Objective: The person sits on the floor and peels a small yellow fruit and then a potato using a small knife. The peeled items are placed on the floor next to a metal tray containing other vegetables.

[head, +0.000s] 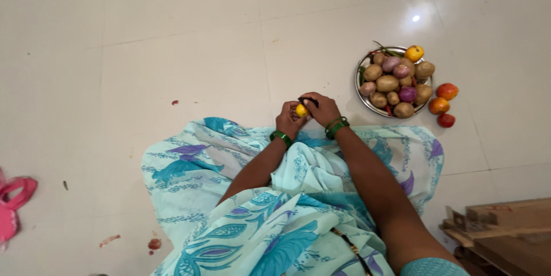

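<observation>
Right now, from the head camera, your two hands meet over the white tiled floor [172,52], just beyond the edge of your light blue patterned garment [298,195]. Your left hand [288,121] is curled shut around a small yellow fruit [301,110], holding it at the fingertips. Your right hand [321,108] closes over the same fruit from about 2 o'clock, and its fingers pinch a small dark object [309,101] that touches the top of the fruit; you cannot tell what that object is. Green bangles sit on both wrists.

At about 2 o'clock from your hands, well apart from them, a round steel plate [363,97] rests on the floor. It is piled with potatoes [387,83], a few purple onions [407,94] and one yellow-orange tomato [414,53] at its far rim. Just beside the plate, at its 3 to 4 o'clock side, three red-orange tomatoes [442,105] lie on the tiles.

At 8 o'clock, at the left edge of the view, lies a pink item [12,201]. At 4 o'clock, in the bottom right corner, sits a piece of brown wooden furniture [505,230].
</observation>
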